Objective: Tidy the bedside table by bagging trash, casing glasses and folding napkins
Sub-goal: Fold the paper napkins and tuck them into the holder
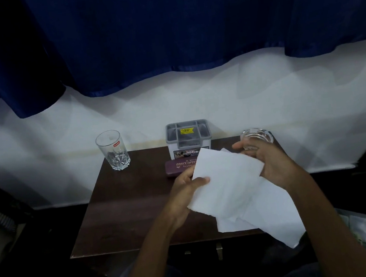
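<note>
Covering part of the glasses case [181,164] — a napkin [227,183], both hands gripping.

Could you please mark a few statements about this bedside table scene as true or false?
1. Both hands, left hand and right hand, hold the white paper napkin. True.
2. The clear drinking glass lies on its side. False: it stands upright.
3. The maroon glasses case lies in front of the grey compartmented organiser box. True.
4. The dark wooden table holds a lamp. False: none is visible.
</note>
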The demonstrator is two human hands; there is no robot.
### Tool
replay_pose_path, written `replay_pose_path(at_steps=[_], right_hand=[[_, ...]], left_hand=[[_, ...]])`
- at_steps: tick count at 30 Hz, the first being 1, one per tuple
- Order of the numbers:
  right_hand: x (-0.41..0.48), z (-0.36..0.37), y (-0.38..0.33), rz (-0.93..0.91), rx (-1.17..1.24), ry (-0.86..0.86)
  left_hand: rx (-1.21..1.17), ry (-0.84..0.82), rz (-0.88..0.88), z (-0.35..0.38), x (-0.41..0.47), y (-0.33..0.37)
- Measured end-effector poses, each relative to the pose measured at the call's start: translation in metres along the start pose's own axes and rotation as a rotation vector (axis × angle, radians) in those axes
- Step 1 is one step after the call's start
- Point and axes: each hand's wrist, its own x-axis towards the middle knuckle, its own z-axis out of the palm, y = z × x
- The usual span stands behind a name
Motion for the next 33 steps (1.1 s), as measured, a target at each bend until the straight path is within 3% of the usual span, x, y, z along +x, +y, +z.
replay_pose_path(at_steps=[4, 7, 12, 15, 25, 33], right_hand=[[-0.004, -0.002, 0.004, 0.052, -0.188, -0.23], [-0.002, 0.002, 0.008, 0.051, -0.298, -0.298], [0.006, 0.011, 0.01, -0.084, -0.072, -0.072], [0.009, 0.013, 0.012, -0.098, 0.034, 0.025], [0.013, 0.011, 0.015, -0.091, 0.06, 0.052], [0.008, 0.013, 0.014, -0.183, -0.029, 0.102]], left_hand=[[0.084, -0.062, -0.034, -0.002, -0.001, -0.003], [0.09, -0.045, -0.024, -0.003, 0.001, -0.005], [-0.152, 0.171, -0.153, -0.006, 0.007, -0.004], [-0.253, 0.204, -0.224, -0.014, 0.011, -0.002], [-0.109, 0.379, 0.096, -0.007, 0.011, -0.007], [-0.126, 0.411, 0.091, -0.01, 0.013, -0.007]])
